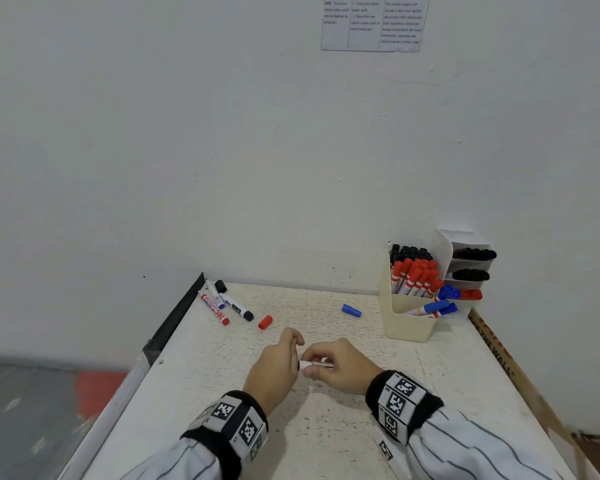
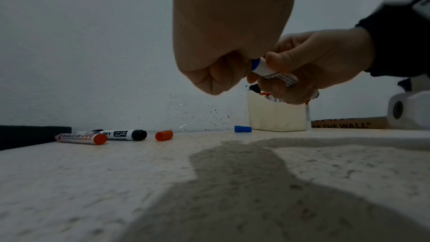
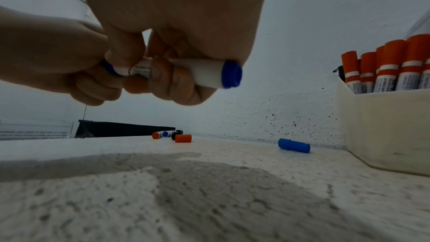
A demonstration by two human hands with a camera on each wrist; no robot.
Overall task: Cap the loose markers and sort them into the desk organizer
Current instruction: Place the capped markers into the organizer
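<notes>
Both hands meet above the middle of the table (image 1: 326, 427) on one white blue marker (image 1: 307, 364). My right hand (image 1: 329, 367) curls its fingers round the barrel (image 3: 204, 73), whose blue tail end points right. My left hand (image 1: 284, 355) grips the blue cap end (image 3: 109, 68) in a closed fist. A loose blue cap (image 1: 351, 310) and a red cap (image 1: 265, 322) lie further back. At the far left corner lie a red marker (image 1: 215, 310), a black marker (image 1: 238, 306), a blue marker (image 1: 215, 294) and a black cap (image 1: 220, 286).
A cream organizer (image 1: 406, 323) at the back right holds red, black and blue markers. Behind it a white tiered holder (image 1: 445, 251) carries several more. The wall runs along the back; the table's left edge drops to the floor.
</notes>
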